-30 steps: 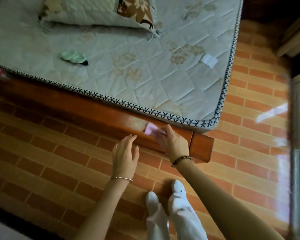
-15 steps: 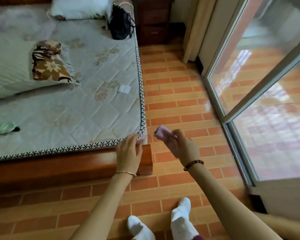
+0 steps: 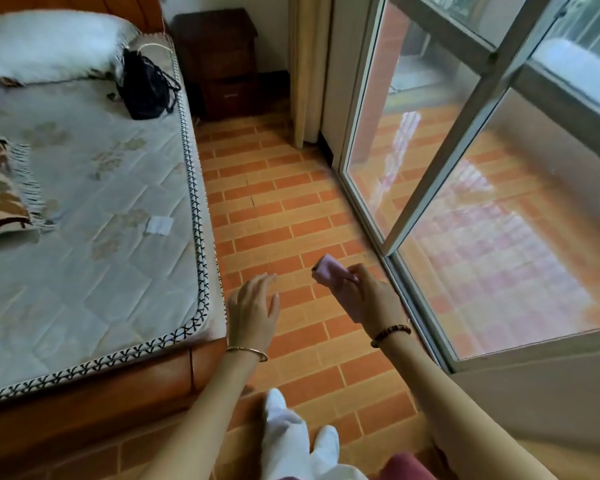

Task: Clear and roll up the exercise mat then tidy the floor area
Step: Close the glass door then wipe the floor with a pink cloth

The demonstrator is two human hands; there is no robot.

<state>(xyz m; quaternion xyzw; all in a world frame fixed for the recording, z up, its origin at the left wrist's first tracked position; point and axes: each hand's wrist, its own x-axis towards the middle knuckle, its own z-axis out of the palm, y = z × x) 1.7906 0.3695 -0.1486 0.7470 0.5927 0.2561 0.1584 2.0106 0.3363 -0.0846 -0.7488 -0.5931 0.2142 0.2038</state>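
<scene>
head view: no exercise mat is showing, so i am unable to judge the rolling. my right hand (image 3: 368, 299) is gripping a small pink roll (image 3: 326, 270) at lower centre; my left hand (image 3: 253, 313) is hovering relaxed above the tiled floor (image 3: 284, 209), so tidying is probably ongoing.

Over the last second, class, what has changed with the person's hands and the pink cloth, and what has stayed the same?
The right hand lifted the pink cloth off the wooden bed frame and now holds it above the tiled floor, near the glass door. The left hand left the frame's corner and hovers open over the floor. Unchanged: the right hand grips the cloth throughout; the left holds nothing.
</scene>
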